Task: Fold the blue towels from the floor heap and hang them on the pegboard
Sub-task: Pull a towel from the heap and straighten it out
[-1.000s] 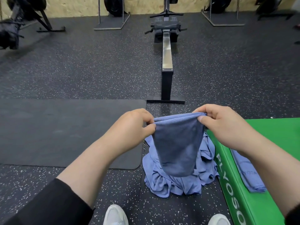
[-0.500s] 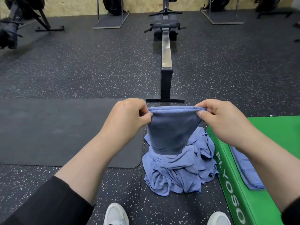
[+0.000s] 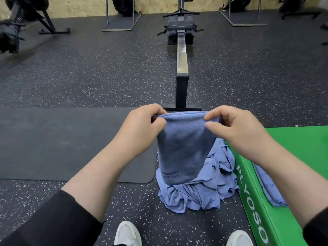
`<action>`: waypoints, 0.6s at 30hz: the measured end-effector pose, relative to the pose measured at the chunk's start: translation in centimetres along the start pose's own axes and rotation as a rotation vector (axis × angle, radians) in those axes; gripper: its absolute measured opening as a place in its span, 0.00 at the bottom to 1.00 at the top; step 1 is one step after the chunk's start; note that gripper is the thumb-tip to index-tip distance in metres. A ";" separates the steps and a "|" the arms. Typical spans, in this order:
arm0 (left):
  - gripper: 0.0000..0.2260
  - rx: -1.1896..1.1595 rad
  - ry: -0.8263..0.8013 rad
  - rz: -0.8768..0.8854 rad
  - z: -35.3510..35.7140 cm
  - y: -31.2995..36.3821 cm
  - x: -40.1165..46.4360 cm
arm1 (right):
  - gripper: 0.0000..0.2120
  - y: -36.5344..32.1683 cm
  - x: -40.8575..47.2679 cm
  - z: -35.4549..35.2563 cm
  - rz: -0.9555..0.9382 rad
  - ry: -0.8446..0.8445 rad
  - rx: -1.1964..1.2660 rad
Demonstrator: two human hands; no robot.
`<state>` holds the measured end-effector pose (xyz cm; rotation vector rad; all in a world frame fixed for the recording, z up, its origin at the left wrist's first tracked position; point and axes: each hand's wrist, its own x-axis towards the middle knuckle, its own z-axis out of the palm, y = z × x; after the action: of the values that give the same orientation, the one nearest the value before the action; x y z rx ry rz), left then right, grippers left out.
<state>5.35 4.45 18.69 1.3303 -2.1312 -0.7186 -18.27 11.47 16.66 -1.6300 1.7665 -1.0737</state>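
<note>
Held towel [image 3: 184, 150]: dusty blue w/ darker lettering near lower edge. Floor heap [image 3: 209, 189]: lighter blue. Folded towel [image 3: 266, 185] on box: blue. Plyo box [image 3: 292, 157]: bright green, white lettering. Floor [image 3: 88, 68]: black w/ white speckle. Mat [image 3: 71, 144]: plain dark grey. Sleeves [image 3: 53, 224]: black. Shoes [image 3: 127, 233]: white. Wall [image 3: 79, 6]: tan, flecked.

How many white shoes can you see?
2. One white shoe is at the bottom edge, left of middle; the other white shoe is at the bottom edge beside the green box. Both are partly cut off.

Head-worn view, forward and downward, close.
</note>
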 end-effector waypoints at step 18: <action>0.15 0.136 -0.115 0.041 2.9 1.1 -0.8 | 0.04 -1.6 -0.4 0.9 -0.052 0.005 -0.004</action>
<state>3.03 6.08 17.26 1.3400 -2.3279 -0.6574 -16.58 11.77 17.41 -1.6855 1.7398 -1.0987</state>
